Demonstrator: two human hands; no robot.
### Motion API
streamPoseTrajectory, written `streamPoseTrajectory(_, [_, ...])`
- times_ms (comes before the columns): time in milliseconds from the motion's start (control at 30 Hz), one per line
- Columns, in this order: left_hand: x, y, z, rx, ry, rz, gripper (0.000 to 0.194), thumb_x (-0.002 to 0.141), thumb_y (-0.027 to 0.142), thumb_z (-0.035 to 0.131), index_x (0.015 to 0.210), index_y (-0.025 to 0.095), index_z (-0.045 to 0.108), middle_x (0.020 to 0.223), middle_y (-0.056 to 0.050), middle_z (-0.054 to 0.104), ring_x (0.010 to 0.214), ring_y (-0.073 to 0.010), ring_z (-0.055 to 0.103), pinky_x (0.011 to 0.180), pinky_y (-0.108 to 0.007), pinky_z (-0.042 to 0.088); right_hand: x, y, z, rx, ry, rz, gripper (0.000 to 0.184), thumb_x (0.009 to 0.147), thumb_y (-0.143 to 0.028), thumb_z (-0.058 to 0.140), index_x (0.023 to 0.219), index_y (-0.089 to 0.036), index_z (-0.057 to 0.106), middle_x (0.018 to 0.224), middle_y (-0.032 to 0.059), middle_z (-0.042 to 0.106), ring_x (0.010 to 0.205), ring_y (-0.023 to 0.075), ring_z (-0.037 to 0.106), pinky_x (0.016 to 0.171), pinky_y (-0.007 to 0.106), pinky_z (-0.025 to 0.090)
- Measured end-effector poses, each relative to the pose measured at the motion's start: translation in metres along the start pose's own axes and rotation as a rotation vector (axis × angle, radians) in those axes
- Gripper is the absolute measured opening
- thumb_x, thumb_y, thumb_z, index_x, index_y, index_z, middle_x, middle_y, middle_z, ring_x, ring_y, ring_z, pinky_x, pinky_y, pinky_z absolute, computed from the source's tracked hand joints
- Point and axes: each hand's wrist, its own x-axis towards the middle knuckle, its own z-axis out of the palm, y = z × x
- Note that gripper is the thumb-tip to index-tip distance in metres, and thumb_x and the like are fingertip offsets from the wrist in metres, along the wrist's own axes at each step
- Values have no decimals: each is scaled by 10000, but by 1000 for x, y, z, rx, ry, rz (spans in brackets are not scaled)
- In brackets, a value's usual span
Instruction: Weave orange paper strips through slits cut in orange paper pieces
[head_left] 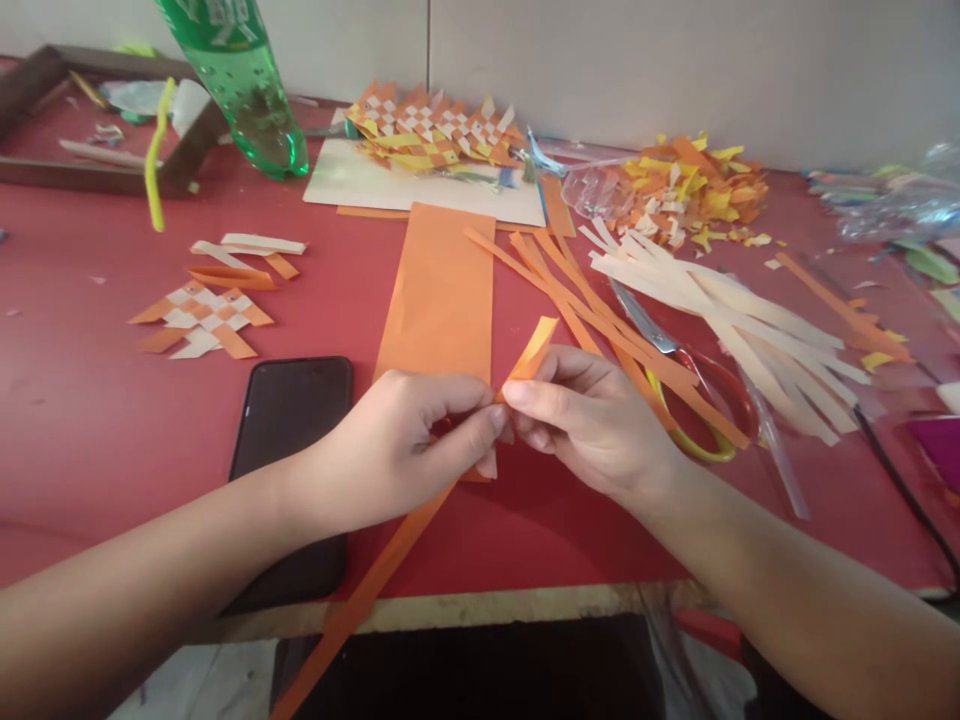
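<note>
Both hands meet over the lower end of a wide orange paper sheet [439,290] and pinch one long orange paper strip [409,545]. My left hand [420,440] is closed on the strip, whose long tail hangs down past the table's front edge. My right hand [592,420] grips it between thumb and fingers near its short upper end, which sticks up above the thumb. A fold or bend seems to lie between the fingertips, partly hidden by them. Under my left wrist lies a black phone [292,430].
Woven paper fish [202,320] lie at left and on a white board [337,185] at the back. Orange strips [577,290], white strips [757,320], scissors [645,320] and a pile of paper scraps [697,190] are at right. A green bottle [255,110] stands near a wooden frame [187,150].
</note>
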Motion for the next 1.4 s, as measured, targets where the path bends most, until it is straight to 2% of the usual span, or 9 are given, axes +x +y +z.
streamPoseTrajectory(133, [1,2,-2,-16,-8,7,312,953,266,471,738,169,675,729,3,741,675,-123,675,629,-216,486,-1,-2,1,-6,3,12,253,771,-215,780,604,-174,595,521,-54,603,452,47,517,422,152,384])
streamPoseTrajectory(333, [1,1,-3,-59,-24,-32,306,937,230,486,706,164,675,699,3,730,640,-120,654,609,-222,479,3,-8,1,26,90,6,264,738,-199,779,561,-166,587,511,-50,593,404,44,482,386,166,361])
streamPoseTrajectory(500, [1,-1,0,-55,36,-1,272,953,309,511,778,166,662,739,1,721,661,-109,646,602,-203,468,2,-7,0,3,42,24,275,753,-214,778,583,-175,565,517,-52,592,425,50,493,393,165,353])
streamPoseTrajectory(633, [1,-2,0,-44,74,18,245,958,289,504,788,173,637,732,6,709,660,-107,639,603,-197,468,-1,-4,2,-33,6,7,225,767,-191,765,619,-179,595,553,-51,598,446,54,501,405,175,368])
streamPoseTrajectory(833, [1,-1,-3,-41,68,14,262,950,280,511,740,173,624,689,15,682,619,-94,598,574,-189,443,1,-7,3,-41,101,3,207,755,-220,754,609,-181,613,531,-47,573,414,63,488,392,199,368])
streamPoseTrajectory(1100, [2,-3,-3,-61,62,37,244,946,285,528,758,175,638,731,13,685,685,-110,614,659,-211,469,5,-11,2,-29,219,-2,164,749,-234,698,628,-197,593,558,-41,553,435,69,471,403,216,345])
streamPoseTrajectory(1167, [3,-3,-2,-73,119,38,232,933,283,547,752,176,644,741,9,671,707,-117,610,669,-216,471,7,-11,-1,-12,269,-51,131,785,-258,672,688,-215,595,597,-37,566,462,78,483,415,223,355])
streamPoseTrajectory(1267, [6,-4,-2,-147,289,-34,212,888,307,621,720,179,643,668,23,602,620,-98,556,596,-203,455,10,-13,-6,-2,301,-99,100,819,-313,664,801,-244,594,627,-42,573,487,89,490,431,229,369])
streamPoseTrajectory(1400, [13,-10,-6,-506,522,-136,164,808,309,729,785,200,609,648,55,590,516,-64,531,520,-177,465,10,-13,-7,-17,241,-89,121,832,-341,666,836,-237,603,648,-33,598,497,92,504,429,221,369])
